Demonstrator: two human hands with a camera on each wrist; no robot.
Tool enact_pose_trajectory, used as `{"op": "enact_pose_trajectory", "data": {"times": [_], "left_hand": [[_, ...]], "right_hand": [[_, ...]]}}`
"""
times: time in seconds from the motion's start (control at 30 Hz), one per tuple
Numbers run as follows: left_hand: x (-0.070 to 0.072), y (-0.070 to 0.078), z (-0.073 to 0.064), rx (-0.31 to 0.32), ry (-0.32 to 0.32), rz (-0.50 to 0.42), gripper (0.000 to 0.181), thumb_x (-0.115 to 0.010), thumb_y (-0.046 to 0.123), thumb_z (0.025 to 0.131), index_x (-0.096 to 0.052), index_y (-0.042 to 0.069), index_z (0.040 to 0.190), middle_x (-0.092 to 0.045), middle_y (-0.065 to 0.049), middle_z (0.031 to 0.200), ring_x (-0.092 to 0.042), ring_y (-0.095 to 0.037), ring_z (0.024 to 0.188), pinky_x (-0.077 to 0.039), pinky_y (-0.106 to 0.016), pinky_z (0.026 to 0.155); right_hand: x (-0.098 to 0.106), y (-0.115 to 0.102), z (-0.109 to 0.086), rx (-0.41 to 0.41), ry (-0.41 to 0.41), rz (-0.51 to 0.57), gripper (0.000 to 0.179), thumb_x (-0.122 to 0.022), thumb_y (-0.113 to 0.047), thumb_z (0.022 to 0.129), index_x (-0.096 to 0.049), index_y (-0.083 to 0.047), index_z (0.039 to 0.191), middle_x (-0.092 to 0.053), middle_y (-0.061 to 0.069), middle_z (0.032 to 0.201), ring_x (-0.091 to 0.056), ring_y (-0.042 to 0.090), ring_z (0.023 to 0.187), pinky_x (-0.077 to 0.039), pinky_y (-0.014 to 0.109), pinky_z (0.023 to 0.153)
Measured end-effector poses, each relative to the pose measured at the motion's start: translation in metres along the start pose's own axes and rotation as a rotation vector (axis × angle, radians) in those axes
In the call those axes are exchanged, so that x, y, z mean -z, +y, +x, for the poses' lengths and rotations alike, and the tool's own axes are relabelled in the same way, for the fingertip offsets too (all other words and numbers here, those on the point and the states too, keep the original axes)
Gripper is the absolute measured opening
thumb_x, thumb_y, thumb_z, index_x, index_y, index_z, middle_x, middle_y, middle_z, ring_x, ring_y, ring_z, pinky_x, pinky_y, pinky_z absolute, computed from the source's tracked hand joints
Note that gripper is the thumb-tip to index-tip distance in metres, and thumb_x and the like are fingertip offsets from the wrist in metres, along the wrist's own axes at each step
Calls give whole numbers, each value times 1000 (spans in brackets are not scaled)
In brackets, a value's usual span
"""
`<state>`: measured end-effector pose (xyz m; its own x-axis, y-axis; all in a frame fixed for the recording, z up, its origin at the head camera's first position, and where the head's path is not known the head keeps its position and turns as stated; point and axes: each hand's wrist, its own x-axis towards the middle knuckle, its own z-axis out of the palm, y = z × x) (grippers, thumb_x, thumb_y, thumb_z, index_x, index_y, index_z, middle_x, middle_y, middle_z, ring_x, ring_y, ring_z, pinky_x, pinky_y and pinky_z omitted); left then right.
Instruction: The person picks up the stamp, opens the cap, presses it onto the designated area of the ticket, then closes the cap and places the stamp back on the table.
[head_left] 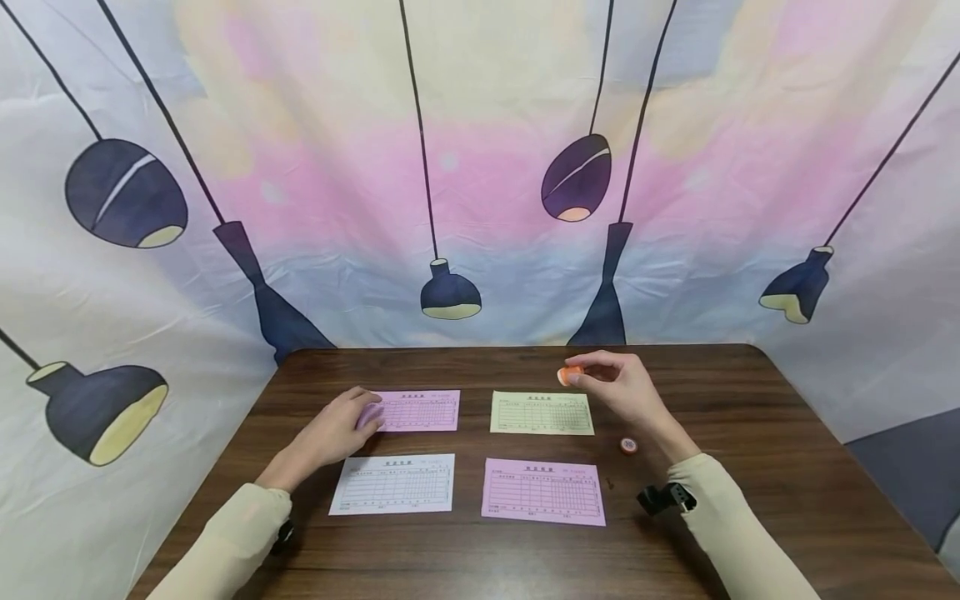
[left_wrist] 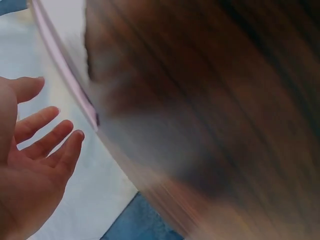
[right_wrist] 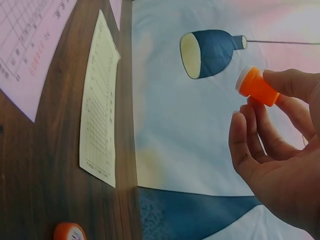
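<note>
On the brown counter (head_left: pixel 427 554), the left hand (head_left: pixel 341 427) has its grip released, fingers loosely bent over the left end of the far pink slip (head_left: pixel 420 412) (whether they touch it, I cannot tell). The right hand's (head_left: pixel 626 387) grip pinches an orange cylinder, raised near the yellow slip (head_left: pixel 542 414) at far right. A white slip (head_left: pixel 393 485) lies near left, a second pink slip (head_left: pixel 543 493) near right. The orange cylinder's (right_wrist: pixel 261 89) long axis tilts, its white end pointing left and down. A round orange-rimmed piece (head_left: pixel 628 446) sits right of the slips.
</note>
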<state>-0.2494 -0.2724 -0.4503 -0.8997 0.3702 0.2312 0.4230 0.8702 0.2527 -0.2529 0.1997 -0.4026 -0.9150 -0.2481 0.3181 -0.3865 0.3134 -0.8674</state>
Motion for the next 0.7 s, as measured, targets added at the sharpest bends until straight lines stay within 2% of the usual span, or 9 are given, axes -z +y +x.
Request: {"op": "enact_pose_trajectory", "data": {"times": [0.17, 0.33, 0.5, 0.7], "left_hand": [[-2, -8, -1, -15, -43, 74, 43, -70, 23, 101, -66, -6, 132, -67, -24, 131, -65, -41, 123, -55, -58, 106], [-5, -16, -1, 3, -90, 118, 48, -66, 26, 104, -61, -6, 139, -63, -27, 140, -61, -45, 131, -52, -60, 109], [-7, -20, 2, -6, -91, 148, 47, -63, 26, 105, -60, -6, 140, -61, -28, 141, -58, -47, 133, -50, -62, 110], [-9, -22, 3, -24, -108, 171, 53, -63, 30, 105, -57, -7, 143, -57, -29, 148, -49, -51, 144, -41, -65, 119]], "right_hand": [[-9, -2, 1, 5, -25, 6, 30, -80, -16, 94, -78, -6, 122, -76, 17, 121, -75, 6, 94, -61, 22, 81], [-16, -3, 4, 23, -54, 24, 27, -79, -13, 95, -78, -8, 121, -76, 18, 119, -76, 6, 96, -61, 21, 82], [-23, -3, 7, 44, -72, 32, 26, -79, -11, 94, -78, -7, 120, -75, 18, 116, -76, 7, 96, -61, 20, 82], [-30, -7, 10, 30, -87, -20, 30, -79, -13, 95, -76, -7, 124, -78, 16, 114, -75, 14, 93, -61, 22, 79]]}}
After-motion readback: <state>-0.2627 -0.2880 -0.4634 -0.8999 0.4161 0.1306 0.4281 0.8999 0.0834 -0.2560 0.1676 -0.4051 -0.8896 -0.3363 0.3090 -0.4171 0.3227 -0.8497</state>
